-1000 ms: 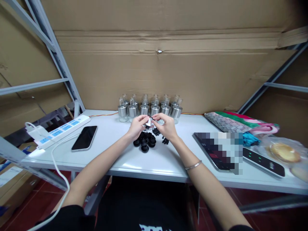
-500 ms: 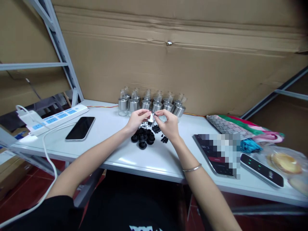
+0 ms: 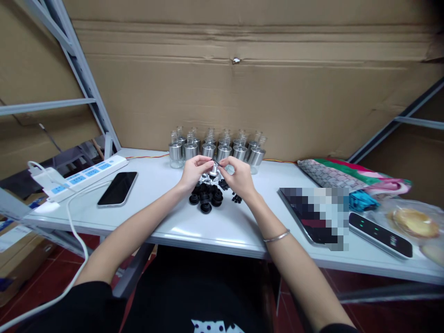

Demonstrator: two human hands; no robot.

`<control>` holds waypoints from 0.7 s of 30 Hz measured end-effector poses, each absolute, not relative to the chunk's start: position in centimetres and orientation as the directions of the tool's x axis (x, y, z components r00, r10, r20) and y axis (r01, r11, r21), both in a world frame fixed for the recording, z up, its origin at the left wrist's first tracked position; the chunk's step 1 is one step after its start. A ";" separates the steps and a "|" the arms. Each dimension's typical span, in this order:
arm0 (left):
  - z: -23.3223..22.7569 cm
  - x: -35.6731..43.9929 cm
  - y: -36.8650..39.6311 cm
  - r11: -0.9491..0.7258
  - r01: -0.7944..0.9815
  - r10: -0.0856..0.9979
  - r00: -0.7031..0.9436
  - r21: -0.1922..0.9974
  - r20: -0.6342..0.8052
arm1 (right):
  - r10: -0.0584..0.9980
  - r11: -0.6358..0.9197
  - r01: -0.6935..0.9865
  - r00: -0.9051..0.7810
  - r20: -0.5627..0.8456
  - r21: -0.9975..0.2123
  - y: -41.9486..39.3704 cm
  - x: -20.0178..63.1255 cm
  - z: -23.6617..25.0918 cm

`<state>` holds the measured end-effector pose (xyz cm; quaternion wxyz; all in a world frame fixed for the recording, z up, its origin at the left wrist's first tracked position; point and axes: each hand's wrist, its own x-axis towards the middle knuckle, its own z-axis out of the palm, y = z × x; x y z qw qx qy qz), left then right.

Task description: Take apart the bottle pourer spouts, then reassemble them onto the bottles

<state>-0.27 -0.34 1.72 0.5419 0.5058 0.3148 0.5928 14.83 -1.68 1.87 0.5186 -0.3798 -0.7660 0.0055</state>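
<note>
A: Right at the centre, a small dark piece [image 3: 215,162] is up between the fingertips, above the table [image 3: 157,182]!

B: And both hands are on it: the left hand [image 3: 193,174] pinches one side, the right hand [image 3: 238,176] the other, thumbs and forefingers closed. Its exact shape? Too small to tell.

A: Just beneath sits a silvery part [image 3: 214,171]; whether the two are joined, I can't say.

B: Closer to the table's front edge, a cluster of black round parts [image 3: 206,198], some touching, and just right of it, little black bits [image 3: 237,199].

A: Behind the hands, glass bottles with metallic bands [image 3: 224,151] stand in two rows before the cardboard [image 3: 236,101].

B: Out left, a dark-screened phone [image 3: 118,188] lies beside the white power strip [image 3: 88,175].

A: Far right, a slim black device with green lights [image 3: 380,235], near a round pastry under clear plastic [image 3: 414,223]!
</note>
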 end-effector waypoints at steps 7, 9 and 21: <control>2.0 -0.2 -0.6 -0.293 -0.353 0.934 0.093 0.889 0.345 | 0.547 0.700 0.610 -0.124 0.828 -0.371 -1.5 14.8 1.6; 2.1 -0.2 -0.6 -0.310 -0.332 0.929 0.092 0.891 0.358 | 0.543 0.702 0.612 -0.131 0.829 -0.364 -1.4 14.8 1.6; 1.8 -0.3 -0.3 -0.284 -0.323 0.938 0.099 0.903 0.331 | 0.567 0.708 0.588 -0.145 0.811 -0.390 -1.6 14.8 1.8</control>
